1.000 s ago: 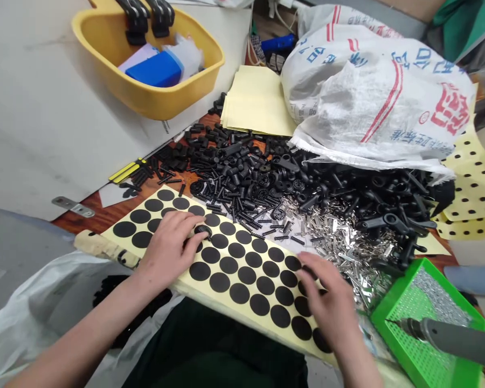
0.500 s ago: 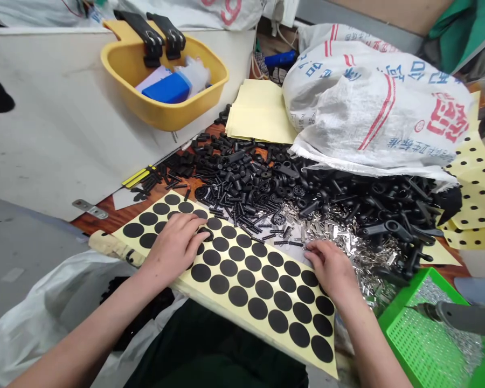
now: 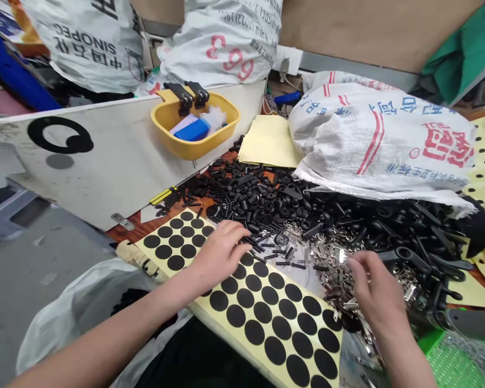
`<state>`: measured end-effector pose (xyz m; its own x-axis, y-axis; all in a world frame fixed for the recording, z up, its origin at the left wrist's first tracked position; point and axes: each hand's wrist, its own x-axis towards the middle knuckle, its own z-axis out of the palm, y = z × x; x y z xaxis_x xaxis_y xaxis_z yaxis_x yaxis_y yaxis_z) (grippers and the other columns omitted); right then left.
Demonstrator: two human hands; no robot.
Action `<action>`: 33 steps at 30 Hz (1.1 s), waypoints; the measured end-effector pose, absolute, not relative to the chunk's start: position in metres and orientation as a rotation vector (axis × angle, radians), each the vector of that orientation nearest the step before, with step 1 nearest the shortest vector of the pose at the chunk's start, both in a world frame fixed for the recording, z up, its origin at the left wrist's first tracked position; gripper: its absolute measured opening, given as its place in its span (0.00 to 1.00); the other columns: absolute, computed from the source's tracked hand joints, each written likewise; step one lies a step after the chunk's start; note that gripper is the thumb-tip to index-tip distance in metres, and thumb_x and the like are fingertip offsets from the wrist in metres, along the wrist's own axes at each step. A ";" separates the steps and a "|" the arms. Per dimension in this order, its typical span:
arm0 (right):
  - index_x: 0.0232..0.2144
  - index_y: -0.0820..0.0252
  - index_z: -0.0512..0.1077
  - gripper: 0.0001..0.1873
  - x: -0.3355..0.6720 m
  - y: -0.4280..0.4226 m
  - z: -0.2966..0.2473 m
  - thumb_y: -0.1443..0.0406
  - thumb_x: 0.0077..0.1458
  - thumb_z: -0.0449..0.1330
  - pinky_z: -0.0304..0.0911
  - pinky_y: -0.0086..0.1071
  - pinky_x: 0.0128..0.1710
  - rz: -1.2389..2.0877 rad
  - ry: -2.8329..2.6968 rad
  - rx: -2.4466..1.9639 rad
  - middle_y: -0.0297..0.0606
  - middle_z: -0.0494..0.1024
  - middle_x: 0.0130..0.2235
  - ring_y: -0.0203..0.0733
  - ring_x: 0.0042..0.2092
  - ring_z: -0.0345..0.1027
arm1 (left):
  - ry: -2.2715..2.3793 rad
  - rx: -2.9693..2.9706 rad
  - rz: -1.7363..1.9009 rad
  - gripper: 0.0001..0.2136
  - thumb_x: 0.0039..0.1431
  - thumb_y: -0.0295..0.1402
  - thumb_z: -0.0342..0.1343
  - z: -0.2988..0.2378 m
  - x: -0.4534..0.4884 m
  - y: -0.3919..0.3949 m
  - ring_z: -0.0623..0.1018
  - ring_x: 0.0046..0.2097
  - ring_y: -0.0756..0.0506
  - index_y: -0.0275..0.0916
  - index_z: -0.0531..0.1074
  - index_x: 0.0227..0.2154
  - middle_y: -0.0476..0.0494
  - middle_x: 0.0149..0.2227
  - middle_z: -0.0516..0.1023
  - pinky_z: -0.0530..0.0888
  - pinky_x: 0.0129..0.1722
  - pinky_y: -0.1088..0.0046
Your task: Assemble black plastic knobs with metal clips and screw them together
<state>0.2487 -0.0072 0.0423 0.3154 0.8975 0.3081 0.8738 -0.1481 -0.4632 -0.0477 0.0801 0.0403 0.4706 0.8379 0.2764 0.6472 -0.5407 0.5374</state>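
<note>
Beside heap of metal clips (image 3: 333,280), right hand (image 3: 358,267) hanging low, thumb and forefinger nearly meeting near bright clip (image 3: 341,255); cannot tell if pinching it. Left hand (image 3: 222,250) arching over paper sheet (image 3: 275,311), fingers bending toward thumb near black rods (image 3: 283,263); cannot tell about grip. Clips likely handling light, stiff, slippery, flat sides offering best hold. Rods probably weighing little, ridges helping mid-length grip. Sheet lying flat, bearing round matte discs (image 3: 288,309); woven sack (image 3: 380,129) crinkling behind.
</note>
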 end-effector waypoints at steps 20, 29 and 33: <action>0.39 0.59 0.79 0.19 0.208 -0.060 0.045 0.54 0.48 0.66 0.77 0.29 0.32 0.809 -0.879 -1.627 0.41 0.83 0.33 0.42 0.33 0.79 | 1.073 2.437 0.217 0.04 0.55 0.26 0.59 0.029 0.047 0.121 0.75 0.45 0.39 0.35 0.78 0.33 0.39 0.38 0.76 0.71 0.45 0.65; 0.36 0.50 0.81 0.09 0.189 -0.058 0.042 0.63 0.50 0.67 0.74 0.30 0.34 0.217 -1.163 -1.561 0.35 0.83 0.36 0.38 0.35 0.77 | 1.007 2.071 0.439 0.10 0.48 0.22 0.64 0.029 0.040 0.118 0.75 0.43 0.40 0.34 0.78 0.35 0.40 0.37 0.75 0.71 0.46 0.63; 0.37 0.47 0.80 0.12 0.183 -0.065 0.052 0.67 0.49 0.67 0.71 0.28 0.30 0.230 -1.068 -1.523 0.33 0.82 0.36 0.37 0.35 0.75 | 0.783 1.669 0.464 0.14 0.62 0.30 0.53 0.038 0.036 0.091 0.79 0.38 0.46 0.34 0.72 0.49 0.39 0.40 0.78 0.75 0.37 0.69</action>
